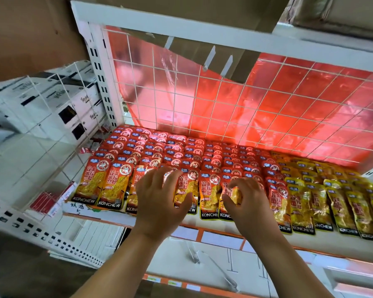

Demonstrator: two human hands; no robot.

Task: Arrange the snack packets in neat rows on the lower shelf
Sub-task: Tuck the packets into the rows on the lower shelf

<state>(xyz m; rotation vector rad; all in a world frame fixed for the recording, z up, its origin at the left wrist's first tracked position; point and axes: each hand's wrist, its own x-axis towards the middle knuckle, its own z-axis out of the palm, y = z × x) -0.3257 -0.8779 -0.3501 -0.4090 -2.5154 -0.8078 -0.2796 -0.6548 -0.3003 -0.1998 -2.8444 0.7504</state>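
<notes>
Red KONCHEW snack packets lie in overlapping rows across the left and middle of the white shelf. Yellow KONCHEW packets fill the rows at the right. My left hand lies over the front row, its fingers and thumb curled round a red packet. My right hand pinches another front-row packet between thumb and fingertips. Both hands cover parts of the packets under them.
A white wire grid with red foil behind it closes the back of the shelf. Above hangs another shelf board. White boxes sit behind a wire side panel at the left. Price-tag strips run along the front edge.
</notes>
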